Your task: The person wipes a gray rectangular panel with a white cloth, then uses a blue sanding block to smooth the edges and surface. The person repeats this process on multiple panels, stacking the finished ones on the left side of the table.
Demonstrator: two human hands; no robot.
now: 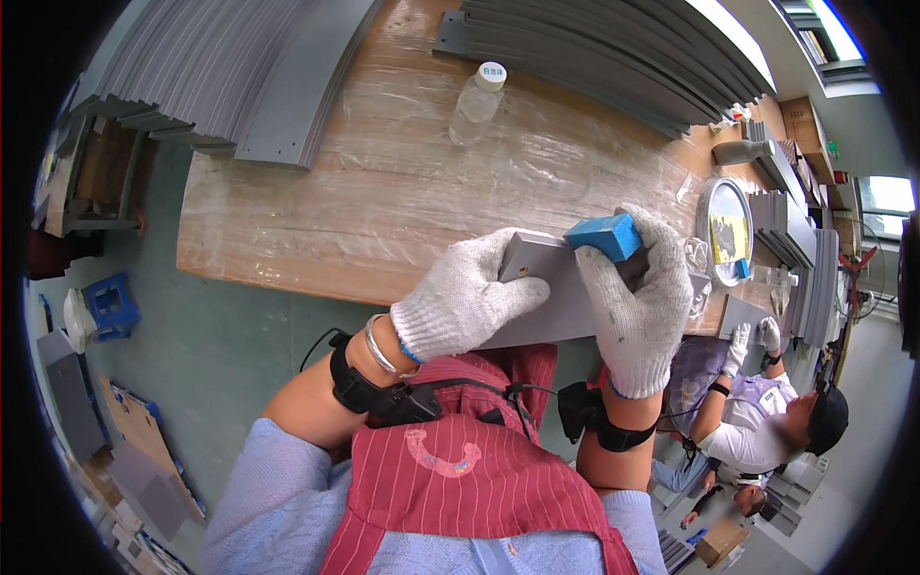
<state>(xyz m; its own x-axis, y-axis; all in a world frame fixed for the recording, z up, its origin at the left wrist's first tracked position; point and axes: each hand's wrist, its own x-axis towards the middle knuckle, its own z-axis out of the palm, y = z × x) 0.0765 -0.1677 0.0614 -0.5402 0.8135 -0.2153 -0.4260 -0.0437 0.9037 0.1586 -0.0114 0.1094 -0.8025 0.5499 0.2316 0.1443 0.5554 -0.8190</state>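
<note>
A flat grey panel (551, 321) is tilted over the near edge of the table, in front of my apron. My left hand (470, 292), in a white knitted glove, grips its left end, thumb on the face beside a small hole. In my right hand (637, 297), gloved the same way, a blue rectangular block (604, 236) is pinched between thumb and fingers. The block sits at the panel's upper edge; whether it presses on the panel I cannot tell. My right palm hides part of the panel's right side.
The wooden table (383, 192) is covered in clear film. A clear bottle (476, 105) with a white cap stands on it. Stacked grey panels (220, 67) lie at left, more panels (594, 53) at the back. A round tub lid (725, 206) and a co-worker (757, 412) are at right.
</note>
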